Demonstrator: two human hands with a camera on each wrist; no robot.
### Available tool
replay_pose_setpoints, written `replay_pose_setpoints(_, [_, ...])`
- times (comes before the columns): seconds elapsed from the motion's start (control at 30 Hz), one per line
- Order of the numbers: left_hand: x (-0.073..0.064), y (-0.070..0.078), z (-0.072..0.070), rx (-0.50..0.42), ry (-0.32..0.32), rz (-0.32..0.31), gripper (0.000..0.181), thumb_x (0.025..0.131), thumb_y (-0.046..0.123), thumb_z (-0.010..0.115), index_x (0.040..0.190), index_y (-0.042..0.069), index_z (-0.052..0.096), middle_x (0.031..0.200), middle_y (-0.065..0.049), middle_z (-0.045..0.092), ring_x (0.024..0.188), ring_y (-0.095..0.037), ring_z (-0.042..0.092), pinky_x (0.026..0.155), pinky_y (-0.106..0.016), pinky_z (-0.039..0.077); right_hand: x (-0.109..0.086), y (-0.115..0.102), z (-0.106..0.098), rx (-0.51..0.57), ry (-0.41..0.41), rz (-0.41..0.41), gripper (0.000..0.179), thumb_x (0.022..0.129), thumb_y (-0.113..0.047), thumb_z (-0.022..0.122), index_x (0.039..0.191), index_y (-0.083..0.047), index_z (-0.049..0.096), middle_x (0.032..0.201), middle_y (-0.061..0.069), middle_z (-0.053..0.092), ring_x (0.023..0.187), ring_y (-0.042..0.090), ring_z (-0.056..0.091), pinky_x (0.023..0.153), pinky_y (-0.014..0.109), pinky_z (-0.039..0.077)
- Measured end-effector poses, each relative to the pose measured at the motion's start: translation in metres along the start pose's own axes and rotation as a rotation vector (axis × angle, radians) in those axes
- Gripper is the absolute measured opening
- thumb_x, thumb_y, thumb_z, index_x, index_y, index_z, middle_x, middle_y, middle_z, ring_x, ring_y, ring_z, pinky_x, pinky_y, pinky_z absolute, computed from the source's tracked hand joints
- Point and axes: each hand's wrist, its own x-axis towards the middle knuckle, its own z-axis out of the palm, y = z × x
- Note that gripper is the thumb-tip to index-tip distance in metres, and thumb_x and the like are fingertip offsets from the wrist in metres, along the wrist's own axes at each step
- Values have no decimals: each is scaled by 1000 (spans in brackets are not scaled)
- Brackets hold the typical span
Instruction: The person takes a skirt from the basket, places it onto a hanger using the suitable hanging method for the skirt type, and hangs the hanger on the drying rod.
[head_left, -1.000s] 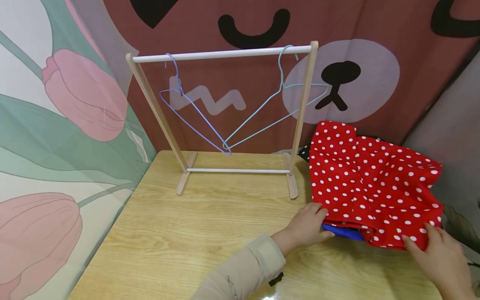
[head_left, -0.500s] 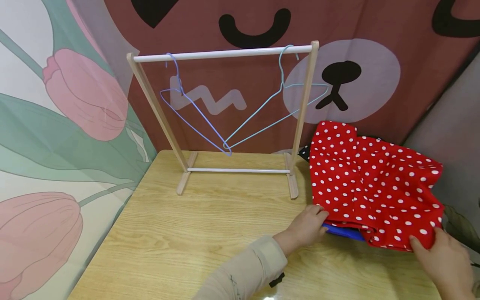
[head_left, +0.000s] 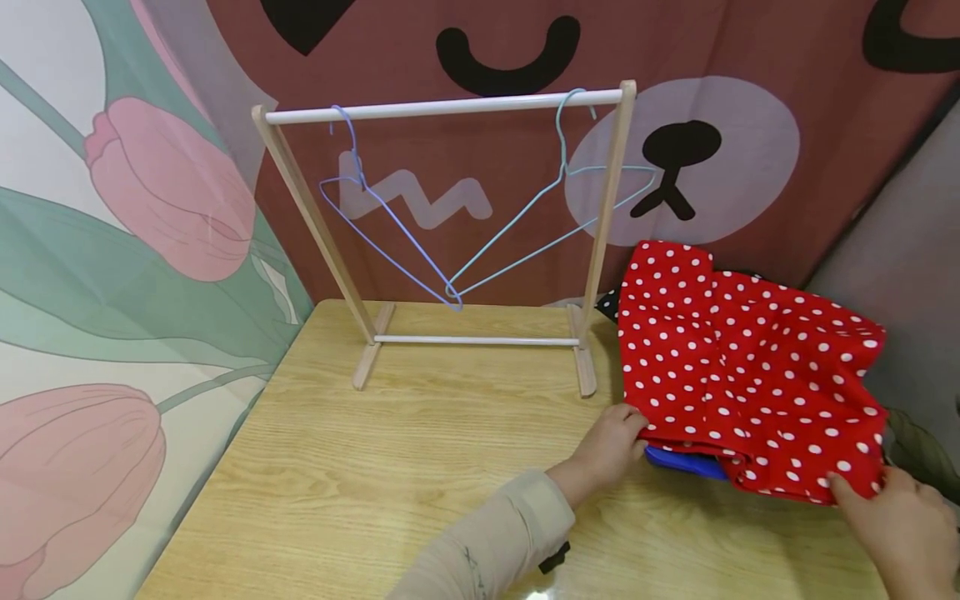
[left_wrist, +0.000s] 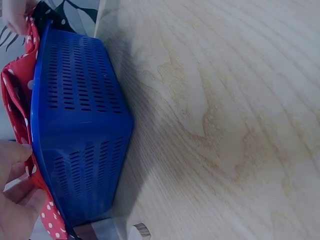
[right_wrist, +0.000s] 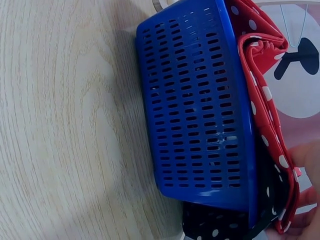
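A red cloth garment with white polka dots (head_left: 750, 375) lies spread over a blue plastic basket (head_left: 686, 462) on the right of the table. My left hand (head_left: 611, 446) pinches the garment's near left corner beside the basket's rim. At the near right corner my right hand (head_left: 900, 517) grips the red edge, thumb on top and fingers beneath. From the left wrist the slotted basket wall (left_wrist: 80, 115) shows below the draped cloth. Black polka-dot fabric (right_wrist: 215, 222) hangs over the basket rim in the right wrist view. Most of the basket's contents are hidden by the red garment.
A wooden rack with a white top bar (head_left: 450, 107) stands at the back of the table (head_left: 390, 483). A purple hanger (head_left: 390, 217) and a light teal hanger (head_left: 525, 212) hang from it. Printed curtains (head_left: 510, 233) close off the back and sides.
My right hand has slid a little to the right and down along the garment's edge, its fingers now under the corner. The left hand stays near the left corner; the garment has barely moved.
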Motion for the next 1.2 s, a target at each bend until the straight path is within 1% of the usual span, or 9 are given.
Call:
replay_pose_setpoints(0.1, [1, -1, 2, -96, 36, -69, 16, 78, 17, 63, 93, 11, 61, 92, 1, 52, 84, -8, 48, 77, -11, 34, 0, 1, 1, 9, 6, 0, 59, 81, -28, 51, 109, 20, 30, 97, 35, 34, 89, 45, 38, 74, 51, 38])
replay_pose_setpoints(0.23, [2, -1, 2, -184, 44, -152, 16, 76, 17, 65, 91, 11, 62, 89, 1, 52, 81, -7, 48, 72, -9, 34, -1, 1, 1, 23, 14, -2, 58, 81, -27, 52, 109, 19, 30, 97, 35, 34, 89, 45, 37, 73, 51, 38])
replay_pose_setpoints(0.37, [2, 0, 2, -211, 47, -189, 18, 75, 18, 66, 91, 9, 64, 89, 1, 53, 80, -7, 49, 70, -8, 35, -2, -1, 1, 40, 28, -3, 56, 81, -24, 53, 113, 18, 32, 97, 34, 36, 87, 43, 40, 71, 49, 40])
replay_pose_setpoints(0.5, [3, 2, 1, -266, 96, -232, 18, 74, 18, 67, 87, 7, 65, 85, 0, 54, 77, -7, 51, 67, -7, 35, -4, -3, 0, 80, 49, -16, 52, 82, -19, 52, 114, 17, 33, 96, 34, 38, 84, 42, 41, 68, 48, 41])
replay_pose_setpoints(0.67, [5, 3, 0, -430, 147, -360, 13, 73, 10, 66, 84, 3, 64, 78, -1, 52, 67, -5, 49, 59, -7, 36, -8, -6, -4, 97, 83, -41, 46, 82, -16, 52, 109, 18, 36, 93, 33, 43, 79, 41, 46, 65, 46, 41])
replay_pose_setpoints(0.73, [6, 4, 0, -505, 144, -420, 13, 73, 7, 66, 84, 2, 62, 77, -1, 51, 65, -3, 48, 57, -7, 36, -9, -7, -5, 103, 85, -41, 46, 82, -16, 52, 108, 18, 35, 92, 33, 44, 77, 40, 47, 64, 46, 41])
replay_pose_setpoints(0.97, [10, 4, 2, -760, 146, -599, 20, 69, -2, 66, 87, -1, 57, 76, -2, 54, 65, -8, 55, 57, -12, 42, -12, -11, -8, 120, 82, -56, 42, 82, -13, 52, 106, 17, 36, 85, 32, 47, 65, 35, 49, 56, 42, 40])
replay_pose_setpoints(1.1, [12, 5, 2, -850, 149, -663, 23, 68, -5, 67, 86, 0, 55, 72, -2, 55, 64, -8, 56, 55, -15, 43, -14, -13, -9, 126, 102, -63, 41, 82, -11, 53, 105, 18, 35, 82, 31, 47, 63, 34, 48, 56, 43, 40])
replay_pose_setpoints(1.2, [13, 6, 3, -873, 143, -673, 25, 67, -7, 66, 88, 0, 54, 72, -3, 56, 64, -9, 56, 55, -15, 44, -14, -15, -10, 139, 115, -56, 40, 82, -9, 53, 105, 18, 35, 82, 31, 46, 62, 33, 47, 55, 42, 41])
